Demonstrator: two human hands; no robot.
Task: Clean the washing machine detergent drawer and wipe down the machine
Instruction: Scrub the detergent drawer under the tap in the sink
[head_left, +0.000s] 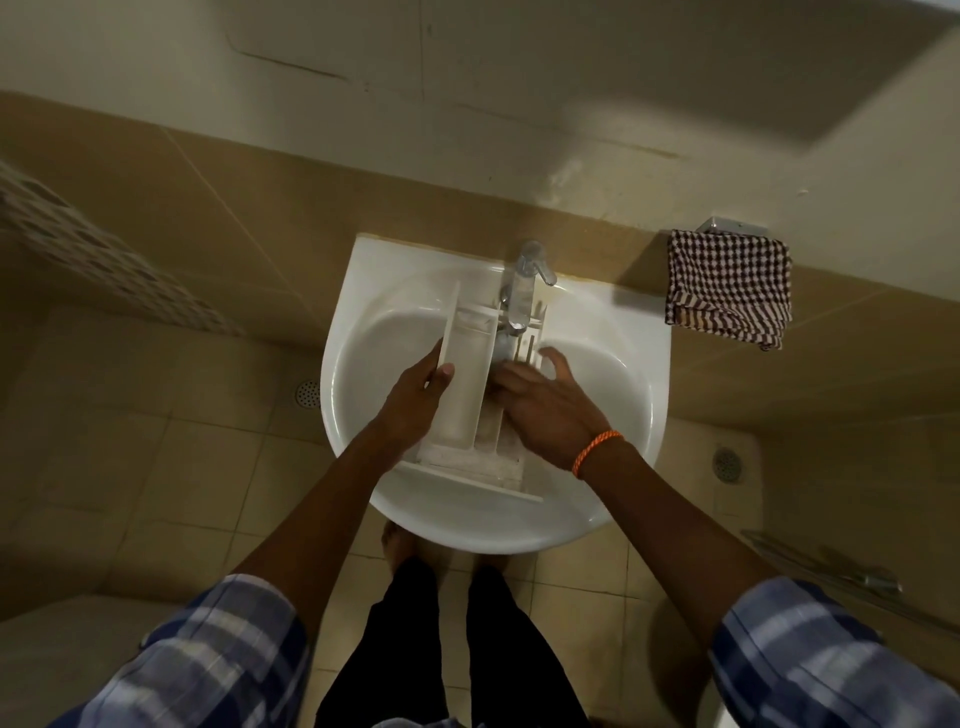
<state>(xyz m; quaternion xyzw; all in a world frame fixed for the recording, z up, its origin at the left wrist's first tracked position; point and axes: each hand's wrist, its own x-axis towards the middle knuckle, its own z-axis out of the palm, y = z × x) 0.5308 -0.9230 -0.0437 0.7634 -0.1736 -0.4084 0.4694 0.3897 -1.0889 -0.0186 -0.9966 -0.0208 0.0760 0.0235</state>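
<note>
Looking down from the head view, I see the drawer (470, 384) in the sink (613, 415) under the tap (524, 291); left hand (415, 400) grips its side, right hand (545, 400) rubs inside, open. Machine wiping remains, I judge.

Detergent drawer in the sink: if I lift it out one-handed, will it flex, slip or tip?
The detergent drawer looks like rigid white plastic with dividers, so it probably won't flex. It sits under the tap, so it is likely wet and slippery. It is long, and the left hand grips one side wall, so it may tip; the right hand could steady it.
</note>
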